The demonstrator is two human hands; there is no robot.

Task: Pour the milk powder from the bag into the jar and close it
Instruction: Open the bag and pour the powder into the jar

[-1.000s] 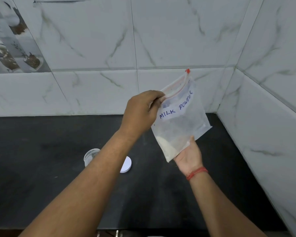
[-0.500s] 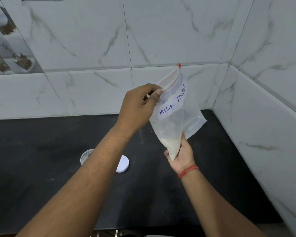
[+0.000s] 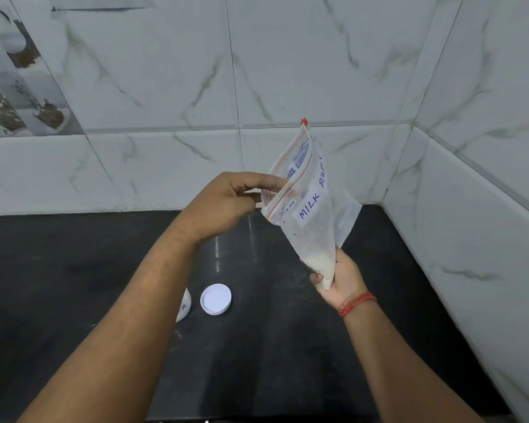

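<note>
Bag (image 3: 310, 218) upright, left hand (image 3: 226, 203) pinching mouth, right hand (image 3: 338, 276) gripping bottom

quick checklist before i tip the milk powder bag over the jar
1. Bag mouth open: ok, the zip edges are parted at the left hand.
2. Right hand grips the bag's bottom corner: ok.
3. Powder gathered in that low corner: ok.
4. Lid off, lying on the counter: ok.
5. Jar mouth clear and upright: cannot tell, the forearm hides it.
6. Bag over the jar: not ok, it is held to the right.
</note>
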